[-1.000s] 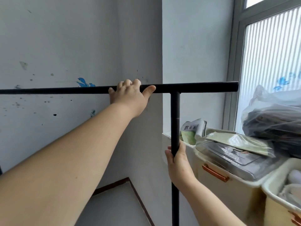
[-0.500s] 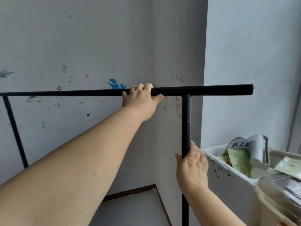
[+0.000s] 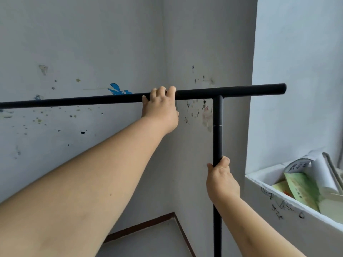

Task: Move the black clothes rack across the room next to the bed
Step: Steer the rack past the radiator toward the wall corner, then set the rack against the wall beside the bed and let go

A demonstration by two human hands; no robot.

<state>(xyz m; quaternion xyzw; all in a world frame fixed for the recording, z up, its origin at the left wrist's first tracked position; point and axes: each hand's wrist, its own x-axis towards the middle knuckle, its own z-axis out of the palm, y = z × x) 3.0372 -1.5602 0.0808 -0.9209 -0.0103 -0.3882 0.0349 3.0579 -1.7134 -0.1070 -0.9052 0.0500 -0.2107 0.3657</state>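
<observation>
Black clothes rack (image 3: 232, 92) gripped by left hand (image 3: 160, 110), right hand (image 3: 221, 179), stained wall (image 3: 74, 52) (corner).

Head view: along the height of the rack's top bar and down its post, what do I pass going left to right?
Blue wall mark → left hand on the top bar → upright post with right hand → white box of papers.

A lived-in room of a home is showing: pale painted walls (image 3: 92, 43) meeting at a corner, speckled with stains and a blue sticker (image 3: 117, 89), a dark skirting board (image 3: 141, 226) running along the floor, and a white box (image 3: 289, 206) holding booklets.
</observation>
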